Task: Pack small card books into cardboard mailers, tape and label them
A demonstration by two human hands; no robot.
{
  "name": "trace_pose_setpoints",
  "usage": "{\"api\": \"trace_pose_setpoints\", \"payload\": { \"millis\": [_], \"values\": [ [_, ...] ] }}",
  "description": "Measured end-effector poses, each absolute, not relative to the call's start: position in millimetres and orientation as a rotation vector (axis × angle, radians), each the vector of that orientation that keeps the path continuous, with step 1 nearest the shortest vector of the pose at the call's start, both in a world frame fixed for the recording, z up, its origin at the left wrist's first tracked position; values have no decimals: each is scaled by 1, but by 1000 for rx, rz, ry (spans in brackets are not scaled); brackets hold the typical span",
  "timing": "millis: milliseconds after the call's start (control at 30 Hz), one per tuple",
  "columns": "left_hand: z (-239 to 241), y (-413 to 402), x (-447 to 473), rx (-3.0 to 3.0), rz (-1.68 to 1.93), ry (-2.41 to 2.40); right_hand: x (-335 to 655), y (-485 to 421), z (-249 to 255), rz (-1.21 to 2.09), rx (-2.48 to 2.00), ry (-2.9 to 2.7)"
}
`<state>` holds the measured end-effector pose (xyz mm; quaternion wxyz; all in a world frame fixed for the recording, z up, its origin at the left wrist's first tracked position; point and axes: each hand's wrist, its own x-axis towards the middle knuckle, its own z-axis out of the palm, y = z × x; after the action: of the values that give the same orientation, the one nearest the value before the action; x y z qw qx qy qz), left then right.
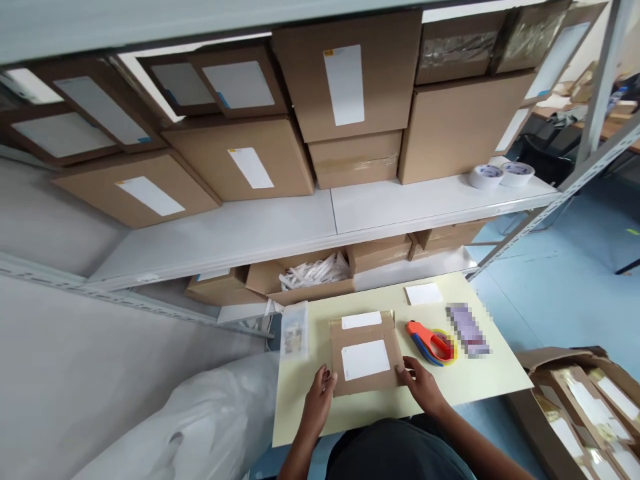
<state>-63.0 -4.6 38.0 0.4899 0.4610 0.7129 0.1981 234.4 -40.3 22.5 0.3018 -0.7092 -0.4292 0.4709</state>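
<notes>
A flat cardboard box [365, 384] with clear tape along its far edge lies on the pale yellow table [475, 387]. Two white labels are stuck to its top: a large label [365, 360] and a narrower label [361, 321]. At the box's near left side is my left hand [318, 395], fingers curled and thumb against the edge. My right hand [423, 385] grips the opposite side, thumb over the edge. Just beyond it lies an orange and blue tape dispenser [424, 340] with a yellow-rimmed roll.
A clear plastic container [295, 331], a white paper stack [423, 294] and a blurred purple item [468, 329] are on the table. Shelving [280, 220] behind holds boxes and tape rolls [486, 176]. An open carton [530, 400] of labelled boxes stands right; white plastic sacking [215, 413] left.
</notes>
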Motion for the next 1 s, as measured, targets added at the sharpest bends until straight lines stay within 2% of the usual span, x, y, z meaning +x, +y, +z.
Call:
{"api": "trace_pose_setpoints", "payload": {
  "millis": [200, 367, 467, 733, 900, 1000],
  "values": [
    [49, 8, -51, 1234, 448, 1631, 229, -24, 22, 1191, -1882, -1167],
    [50, 1, -56, 1259, 698, 1584, 232, -21, 37, 1081, -1694, -1262],
    [41, -2, -64, 1275, 782, 1579, 235, -21, 46, 1017, -1644, -1279],
    [6, 0, -83, 1312, 675, 1496, 239, -28, 46, 1069, -1783, -1307],
    [17, 51, -118, 1396, 610, 1939, 253, -43, 42, 1120, -1870, -1184],
    [21, 92, -129, 1445, 388, 2257, 257, -56, 40, 1175, -1917, -1146]
  ]
}}
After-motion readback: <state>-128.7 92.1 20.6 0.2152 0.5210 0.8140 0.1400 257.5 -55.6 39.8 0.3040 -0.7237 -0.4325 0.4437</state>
